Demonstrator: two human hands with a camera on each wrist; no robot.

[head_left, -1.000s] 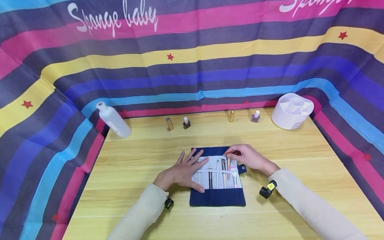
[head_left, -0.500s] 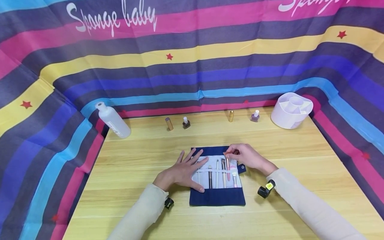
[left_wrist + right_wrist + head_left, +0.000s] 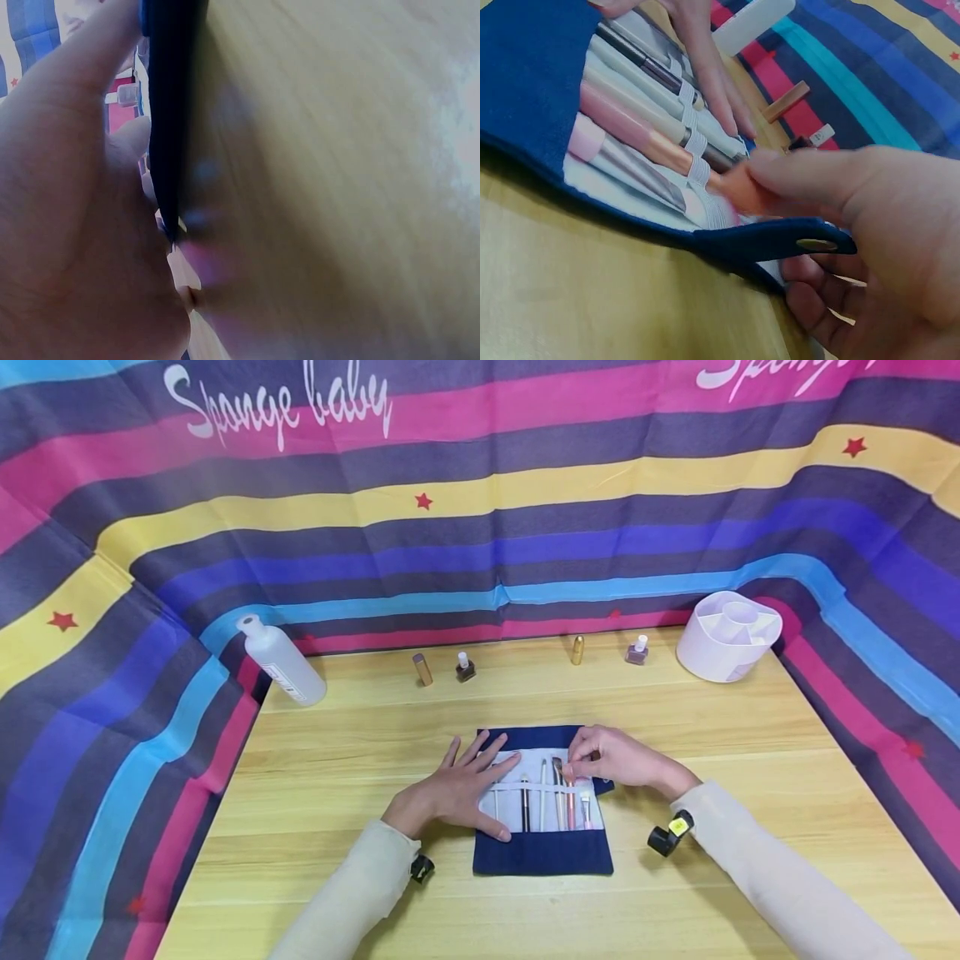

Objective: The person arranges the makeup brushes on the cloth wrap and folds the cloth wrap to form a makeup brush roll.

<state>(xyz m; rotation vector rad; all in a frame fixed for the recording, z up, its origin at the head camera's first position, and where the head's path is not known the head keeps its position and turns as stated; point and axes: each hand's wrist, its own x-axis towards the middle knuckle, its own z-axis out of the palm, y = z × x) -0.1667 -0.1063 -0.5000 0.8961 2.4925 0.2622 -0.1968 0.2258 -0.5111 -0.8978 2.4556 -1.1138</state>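
A navy brush roll [image 3: 543, 857] lies unfolded on the wooden table, its pale lining holding several makeup brushes under a white elastic strap [image 3: 695, 142]. Spread fingers of my left hand [image 3: 461, 789] rest flat across the roll's left part, partly covering a brush there. At the right side, my right hand [image 3: 617, 756] pinches the orange bristle end of a pink-handled makeup brush [image 3: 622, 116]. This brush runs beneath the strap, its handle end inside the navy pocket. Beside it lies a shorter brush with a pink and silver handle [image 3: 634, 165]; a black-handled brush [image 3: 526, 810] sits further left.
Along the table's back stand a white bottle [image 3: 285, 662], a brown-gold tube [image 3: 423, 669], a dark nail polish bottle [image 3: 465, 667], a gold tube [image 3: 577, 650], a purple nail polish bottle [image 3: 637, 650] and a white divided organizer [image 3: 727, 639]. Striped cloth [image 3: 495, 556] surrounds the table.
My right hand has moved toward me along the roll, and the pink-handled makeup brush has slid lower through the strap into the pocket. My left hand stays in place.
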